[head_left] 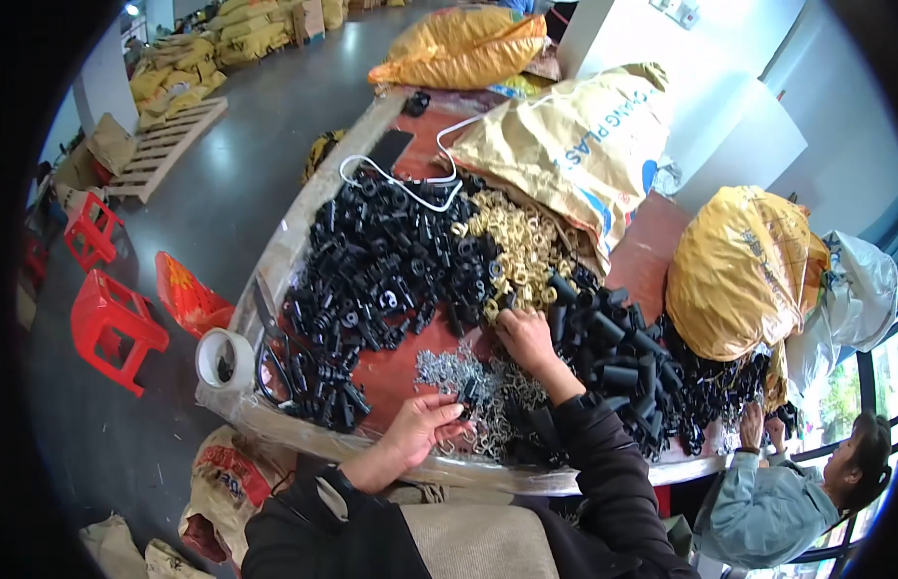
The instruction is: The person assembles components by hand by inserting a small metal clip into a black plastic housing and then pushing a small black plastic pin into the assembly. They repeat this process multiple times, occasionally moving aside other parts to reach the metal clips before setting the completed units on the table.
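My left hand is closed, pinching a small black plastic part between thumb and fingers. It hovers over the near edge of a heap of small silver metal pieces. My right hand reaches to the near end of a pile of gold-coloured ring-shaped parts. Its fingers are curled down among them, and what the fingertips hold is hidden. Left of that pile spreads a large heap of black plastic fittings. Beside my right wrist lie larger black tubes.
A printed woven sack leans over the gold parts, with a white cord nearby. Yellow sacks stand right. A tape roll sits at the left corner. A co-worker handles parts at the right. Red stools stand left.
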`<state>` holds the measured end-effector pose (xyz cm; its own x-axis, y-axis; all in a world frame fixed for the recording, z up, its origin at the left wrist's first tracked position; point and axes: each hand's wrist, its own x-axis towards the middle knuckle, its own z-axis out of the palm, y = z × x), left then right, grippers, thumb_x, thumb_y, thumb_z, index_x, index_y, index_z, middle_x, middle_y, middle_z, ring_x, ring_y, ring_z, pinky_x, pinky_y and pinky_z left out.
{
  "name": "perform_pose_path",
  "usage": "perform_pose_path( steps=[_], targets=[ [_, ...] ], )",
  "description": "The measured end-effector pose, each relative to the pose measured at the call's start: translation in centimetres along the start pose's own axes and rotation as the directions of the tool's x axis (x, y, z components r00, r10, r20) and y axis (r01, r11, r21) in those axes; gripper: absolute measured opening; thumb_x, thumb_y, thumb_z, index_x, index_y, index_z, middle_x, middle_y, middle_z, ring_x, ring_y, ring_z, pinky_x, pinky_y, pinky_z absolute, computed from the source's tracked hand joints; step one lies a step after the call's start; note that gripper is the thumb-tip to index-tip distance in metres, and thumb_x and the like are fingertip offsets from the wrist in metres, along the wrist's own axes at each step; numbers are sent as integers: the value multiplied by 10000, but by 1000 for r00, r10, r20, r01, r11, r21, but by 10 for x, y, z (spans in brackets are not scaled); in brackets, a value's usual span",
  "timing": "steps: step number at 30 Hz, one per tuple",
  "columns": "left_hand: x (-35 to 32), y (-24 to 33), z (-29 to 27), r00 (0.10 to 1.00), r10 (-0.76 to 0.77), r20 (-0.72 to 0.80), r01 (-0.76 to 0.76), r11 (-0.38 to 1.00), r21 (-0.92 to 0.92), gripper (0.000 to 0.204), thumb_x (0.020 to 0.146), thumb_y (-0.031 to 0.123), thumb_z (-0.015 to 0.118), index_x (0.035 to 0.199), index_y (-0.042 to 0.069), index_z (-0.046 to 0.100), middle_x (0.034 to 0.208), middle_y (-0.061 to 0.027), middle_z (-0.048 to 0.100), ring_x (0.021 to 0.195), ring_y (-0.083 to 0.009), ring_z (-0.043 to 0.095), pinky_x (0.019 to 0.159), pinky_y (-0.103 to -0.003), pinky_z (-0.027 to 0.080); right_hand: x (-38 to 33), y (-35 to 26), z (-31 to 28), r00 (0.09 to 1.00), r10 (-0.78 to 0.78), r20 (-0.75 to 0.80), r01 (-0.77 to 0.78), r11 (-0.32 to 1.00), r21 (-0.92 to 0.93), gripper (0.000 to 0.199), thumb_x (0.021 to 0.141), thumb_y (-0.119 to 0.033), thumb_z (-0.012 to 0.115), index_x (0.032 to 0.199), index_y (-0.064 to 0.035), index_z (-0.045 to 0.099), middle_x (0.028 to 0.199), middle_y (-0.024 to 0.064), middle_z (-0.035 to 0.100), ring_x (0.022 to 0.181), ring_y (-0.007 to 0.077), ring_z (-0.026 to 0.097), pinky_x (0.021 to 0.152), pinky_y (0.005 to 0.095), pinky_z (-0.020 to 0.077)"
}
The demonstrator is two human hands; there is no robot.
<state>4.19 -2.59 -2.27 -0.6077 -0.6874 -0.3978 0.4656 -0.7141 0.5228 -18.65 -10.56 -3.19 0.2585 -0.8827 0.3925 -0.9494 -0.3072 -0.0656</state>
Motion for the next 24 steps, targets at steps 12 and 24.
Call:
perform_pose_path(
  steps=[12, 24],
  targets=[
    [1, -6, 7, 987, 151, 56, -147, 987, -59, 199, 780, 22, 508, 977, -9, 515, 929, -100, 572, 851, -167, 556, 794, -305, 450, -45, -49, -59, 919, 10, 394, -347, 495, 797, 165, 818, -121, 487, 691, -17, 503, 563, 24, 441, 543, 76, 413, 490, 229, 353],
    [5, -1, 10, 986, 65, 157, -59, 997, -40, 193, 780, 7, 505, 970, -2, 537, 955, -124, 567, 886, -216, 563, 747, -291, 479, -66, -56, -79, 887, 68, 456, -456, 275, 847, 157, 822, -141, 500, 765, -1, 540, 665, 32, 511, 600, 91, 455, 546, 234, 375]
  ],
)
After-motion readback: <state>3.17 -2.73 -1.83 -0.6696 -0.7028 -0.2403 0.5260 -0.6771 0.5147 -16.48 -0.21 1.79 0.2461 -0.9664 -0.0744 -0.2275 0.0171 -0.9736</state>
